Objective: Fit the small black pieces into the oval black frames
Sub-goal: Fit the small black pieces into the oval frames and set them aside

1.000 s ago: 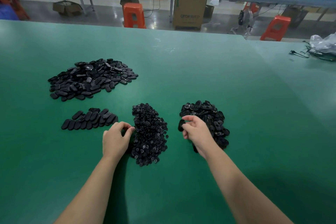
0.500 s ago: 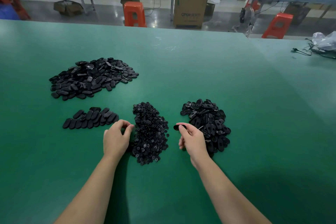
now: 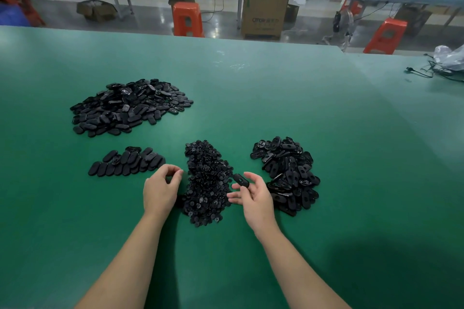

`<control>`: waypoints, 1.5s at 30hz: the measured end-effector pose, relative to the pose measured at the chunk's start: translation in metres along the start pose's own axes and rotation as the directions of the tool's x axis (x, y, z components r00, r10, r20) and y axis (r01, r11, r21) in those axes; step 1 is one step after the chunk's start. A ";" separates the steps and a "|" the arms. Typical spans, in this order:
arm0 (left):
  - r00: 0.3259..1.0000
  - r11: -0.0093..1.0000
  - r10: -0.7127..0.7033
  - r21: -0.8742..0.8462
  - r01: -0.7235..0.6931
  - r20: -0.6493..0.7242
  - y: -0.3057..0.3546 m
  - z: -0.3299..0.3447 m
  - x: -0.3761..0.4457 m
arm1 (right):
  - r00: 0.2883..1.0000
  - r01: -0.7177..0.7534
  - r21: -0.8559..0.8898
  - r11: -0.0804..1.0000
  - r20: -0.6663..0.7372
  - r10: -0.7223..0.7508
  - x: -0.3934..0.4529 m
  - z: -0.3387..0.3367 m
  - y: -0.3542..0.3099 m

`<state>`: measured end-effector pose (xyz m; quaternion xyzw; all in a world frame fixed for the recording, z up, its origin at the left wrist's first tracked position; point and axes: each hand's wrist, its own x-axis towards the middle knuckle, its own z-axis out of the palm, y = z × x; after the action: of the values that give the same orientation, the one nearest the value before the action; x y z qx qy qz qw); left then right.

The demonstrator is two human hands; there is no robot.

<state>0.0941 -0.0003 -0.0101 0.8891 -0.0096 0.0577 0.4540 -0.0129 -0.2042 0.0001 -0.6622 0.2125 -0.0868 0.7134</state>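
Green bench (image 3: 276,98), wide and bare toward 12 o'clock. Heap of small black pieces (image 3: 204,180) sits dead centre between the two hands. Heap of empty oval frames (image 3: 288,173) at 3 o'clock of it, just beside the right hand. Short overlapped row of ovals (image 3: 125,162) at 9 o'clock, apparently finished ones, and a larger mound of ovals (image 3: 128,106) at 10 o'clock, farther back. Right hand (image 3: 253,194) turned palm-up, fingers loosely spread, one oval frame (image 3: 241,180) held at the fingertips over the right edge of the small-piece heap; thumb contact is hard to make out. Left hand (image 3: 160,189) hovers at the heap's left edge, thumb and forefinger curled toward each other in a pinch; whether a small piece sits between them cannot be told, too small and dark. Judgement: one frame is ready, the insert is about to be brought to it. Risks from here: the frame rests lightly on open fingers and could tip off into the small-piece heap, where black on black would hide it; a pinch at the heap may lift two pieces or none; a piece offered the wrong way up or skewed to the frame's slot would not seat, and pressing it could flick it across the bench.
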 end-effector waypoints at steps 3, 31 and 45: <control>1.000 1.000 -0.007 -0.010 0.007 0.001 0.001 -0.001 -0.001 | 1.000 0.014 -0.047 0.999 -0.026 -0.015 0.000 0.001 0.005; 0.896 0.729 -0.128 -0.572 0.376 0.426 0.087 0.038 -0.037 | 0.994 0.058 -0.091 0.994 -0.084 -0.066 -0.001 0.000 0.006; 0.934 0.986 -0.084 -0.108 0.129 0.349 0.102 0.058 -0.052 | 0.985 0.081 -0.301 0.950 -0.121 -0.122 0.002 -0.002 0.012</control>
<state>0.0409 -0.1090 0.0321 0.8534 -0.0438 -0.1234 0.5045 -0.0140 -0.2052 -0.0116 -0.7636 0.2375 -0.1363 0.5848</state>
